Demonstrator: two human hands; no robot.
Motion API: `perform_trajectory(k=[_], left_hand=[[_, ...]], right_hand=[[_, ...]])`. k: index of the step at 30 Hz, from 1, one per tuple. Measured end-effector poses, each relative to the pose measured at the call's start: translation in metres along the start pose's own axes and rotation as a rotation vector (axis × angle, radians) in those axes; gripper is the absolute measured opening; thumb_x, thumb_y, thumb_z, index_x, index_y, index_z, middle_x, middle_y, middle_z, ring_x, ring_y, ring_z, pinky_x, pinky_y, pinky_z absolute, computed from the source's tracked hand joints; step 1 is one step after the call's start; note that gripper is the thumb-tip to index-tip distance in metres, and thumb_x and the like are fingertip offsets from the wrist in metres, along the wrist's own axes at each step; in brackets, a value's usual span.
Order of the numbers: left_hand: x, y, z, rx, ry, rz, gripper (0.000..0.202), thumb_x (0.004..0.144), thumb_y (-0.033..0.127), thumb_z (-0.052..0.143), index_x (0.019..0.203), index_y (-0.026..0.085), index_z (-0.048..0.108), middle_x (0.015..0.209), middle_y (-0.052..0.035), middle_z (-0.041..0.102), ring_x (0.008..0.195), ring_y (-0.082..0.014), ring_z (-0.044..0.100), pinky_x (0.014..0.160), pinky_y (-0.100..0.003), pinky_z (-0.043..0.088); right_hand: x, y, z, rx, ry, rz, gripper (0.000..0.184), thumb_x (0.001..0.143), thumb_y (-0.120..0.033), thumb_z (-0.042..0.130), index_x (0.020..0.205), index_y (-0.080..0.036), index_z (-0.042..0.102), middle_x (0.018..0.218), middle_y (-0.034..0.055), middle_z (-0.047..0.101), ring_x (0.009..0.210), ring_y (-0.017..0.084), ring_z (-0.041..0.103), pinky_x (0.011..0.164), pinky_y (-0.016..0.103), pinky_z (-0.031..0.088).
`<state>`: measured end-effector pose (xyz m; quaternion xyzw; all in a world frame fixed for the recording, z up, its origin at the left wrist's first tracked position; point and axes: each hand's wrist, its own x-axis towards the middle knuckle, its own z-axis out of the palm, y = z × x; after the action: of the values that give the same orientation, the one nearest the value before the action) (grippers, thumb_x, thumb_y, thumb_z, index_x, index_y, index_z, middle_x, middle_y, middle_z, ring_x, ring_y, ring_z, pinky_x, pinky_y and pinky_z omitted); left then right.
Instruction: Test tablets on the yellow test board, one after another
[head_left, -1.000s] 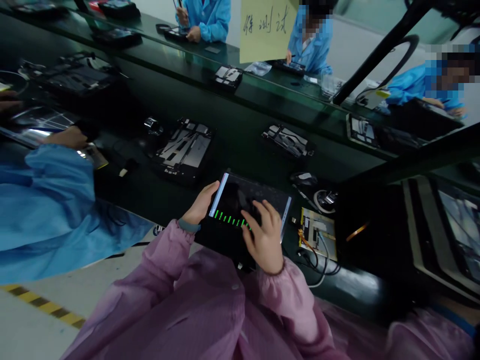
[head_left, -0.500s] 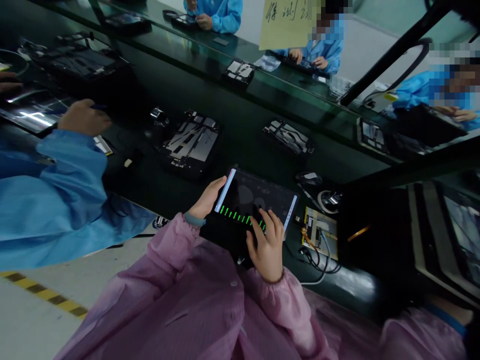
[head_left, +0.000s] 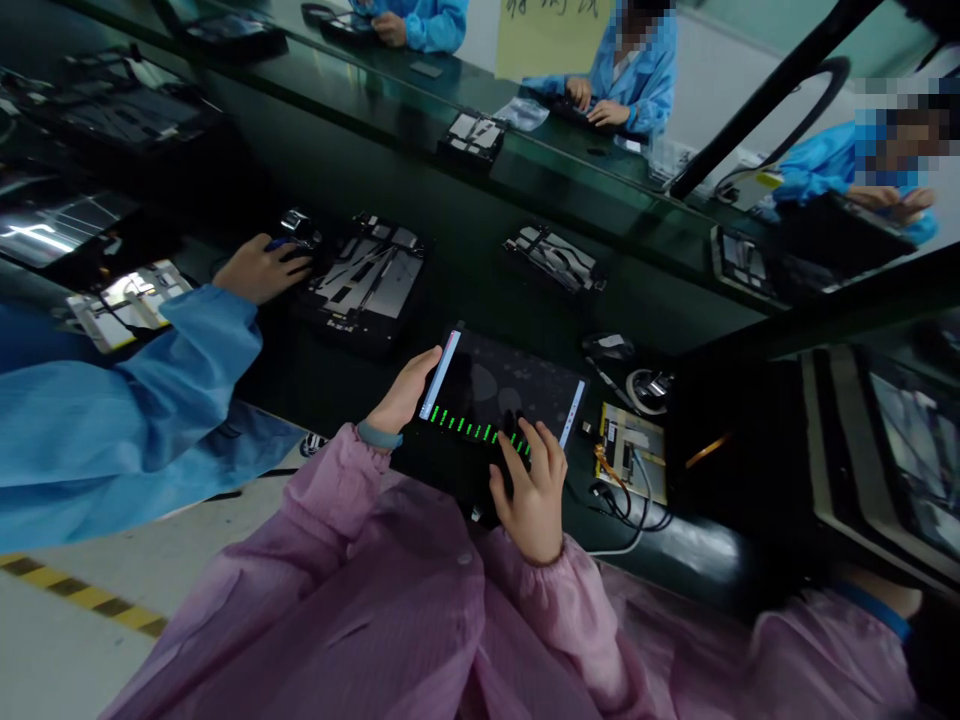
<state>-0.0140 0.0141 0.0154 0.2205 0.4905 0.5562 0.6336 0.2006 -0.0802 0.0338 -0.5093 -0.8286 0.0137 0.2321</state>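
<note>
A tablet with a dark screen, light strips along its two short sides and a row of green marks near its lower edge is in front of me. My left hand grips its left edge, thumb along the side; the fingers underneath are hidden. Over the lower right of the screen is my right hand, its fingers spread and its fingertips at the glass beside the green marks. Whether they press on it I cannot tell. Nothing is held in that hand.
A co-worker's hand at left is by a small metallic object. Opened devices lie beyond the tablet. To the right are a battery pack, cables and a dark stack of panels.
The co-worker's hand at left has moved right to the small metallic object, uncovering a lit battery-like part. The whole view has shifted slightly. My hands keep nearly the same pose on the tablet.
</note>
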Motion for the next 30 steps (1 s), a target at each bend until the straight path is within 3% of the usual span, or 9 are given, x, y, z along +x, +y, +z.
perform_trajectory(k=[3, 7, 10, 13, 16, 18, 22, 26, 30], left_hand=[[-0.001, 0.001, 0.0, 0.011, 0.016, -0.021, 0.045, 0.071, 0.054, 0.074, 0.094, 0.016, 0.072, 0.089, -0.0062, 0.073, 0.097, -0.0256, 0.066, 0.088, -0.034, 0.05], [-0.004, 0.0, 0.0, 0.043, 0.043, -0.044, 0.042, 0.071, 0.054, 0.074, 0.091, 0.017, 0.072, 0.084, -0.005, 0.073, 0.092, -0.0247, 0.068, 0.082, -0.032, 0.053], [-0.004, -0.002, -0.002, 0.084, 0.097, -0.041, 0.044, 0.068, 0.054, 0.076, 0.091, 0.016, 0.071, 0.085, -0.004, 0.074, 0.092, -0.0236, 0.068, 0.081, -0.03, 0.054], [-0.003, -0.003, -0.004, 0.12, 0.121, -0.056, 0.045, 0.066, 0.052, 0.078, 0.093, 0.016, 0.069, 0.083, -0.0025, 0.074, 0.089, -0.0234, 0.069, 0.078, -0.03, 0.055], [-0.005, 0.0, -0.002, 0.174, 0.159, -0.07, 0.034, 0.072, 0.045, 0.074, 0.093, 0.018, 0.069, 0.081, 0.0001, 0.074, 0.087, -0.0223, 0.069, 0.074, -0.03, 0.056], [-0.008, 0.004, 0.001, 0.223, 0.228, -0.068, 0.023, 0.078, 0.039, 0.07, 0.092, 0.021, 0.07, 0.083, 0.0019, 0.075, 0.088, -0.0214, 0.069, 0.074, -0.029, 0.057], [-0.012, 0.012, 0.006, 0.296, 0.285, -0.027, 0.015, 0.083, 0.035, 0.063, 0.089, 0.025, 0.072, 0.086, 0.0042, 0.076, 0.094, -0.0224, 0.069, 0.078, -0.033, 0.059], [-0.009, 0.01, 0.006, 0.356, 0.352, 0.033, 0.011, 0.082, 0.035, 0.065, 0.083, 0.026, 0.072, 0.084, 0.008, 0.075, 0.1, -0.019, 0.067, 0.089, -0.028, 0.055], [-0.01, 0.008, 0.011, 0.331, 0.449, 0.0, 0.012, 0.081, 0.034, 0.063, 0.084, 0.028, 0.073, 0.089, 0.0084, 0.076, 0.106, -0.0196, 0.066, 0.092, -0.03, 0.055]], right_hand=[[-0.005, -0.004, -0.008, -0.005, -0.018, 0.001, 0.039, 0.091, -0.025, 0.054, 0.129, -0.024, 0.056, 0.144, 0.0122, 0.043, 0.138, 0.035, 0.032, 0.108, 0.06, 0.033], [-0.03, 0.008, -0.049, 0.053, 0.139, 0.09, 0.046, 0.09, -0.022, 0.053, 0.136, -0.027, 0.051, 0.141, 0.011, 0.046, 0.133, 0.034, 0.04, 0.106, 0.057, 0.038], [-0.056, 0.053, -0.077, 0.035, 0.301, 0.305, 0.037, 0.092, -0.023, 0.048, 0.127, -0.025, 0.059, 0.125, 0.0119, 0.058, 0.116, 0.029, 0.056, 0.096, 0.048, 0.047], [-0.071, 0.118, -0.081, -0.046, 0.374, 0.547, 0.027, 0.094, -0.03, 0.046, 0.107, -0.017, 0.067, 0.095, 0.0102, 0.067, 0.084, 0.022, 0.065, 0.075, 0.037, 0.053], [-0.067, 0.172, -0.067, -0.008, 0.147, 0.546, 0.027, 0.093, -0.033, 0.047, 0.093, -0.015, 0.067, 0.087, 0.0105, 0.067, 0.077, 0.021, 0.063, 0.071, 0.035, 0.052], [-0.057, 0.191, -0.06, 0.013, 0.057, 0.523, 0.023, 0.092, -0.03, 0.049, 0.089, -0.015, 0.067, 0.085, 0.0095, 0.066, 0.081, 0.021, 0.062, 0.073, 0.035, 0.051], [-0.042, 0.191, -0.068, 0.155, 0.031, 0.491, 0.01, 0.087, -0.023, 0.056, 0.086, -0.017, 0.064, 0.079, 0.0037, 0.063, 0.073, 0.017, 0.061, 0.069, 0.029, 0.05], [-0.028, 0.176, -0.079, 0.494, -0.059, 0.317, 0.005, 0.087, -0.019, 0.059, 0.092, -0.019, 0.061, 0.086, 0.0, 0.062, 0.071, 0.011, 0.058, 0.065, 0.022, 0.046], [-0.009, 0.165, -0.059, 0.466, -0.147, 0.156, 0.007, 0.087, -0.014, 0.062, 0.087, -0.02, 0.06, 0.085, -0.0006, 0.065, 0.084, 0.015, 0.055, 0.079, 0.027, 0.042]])
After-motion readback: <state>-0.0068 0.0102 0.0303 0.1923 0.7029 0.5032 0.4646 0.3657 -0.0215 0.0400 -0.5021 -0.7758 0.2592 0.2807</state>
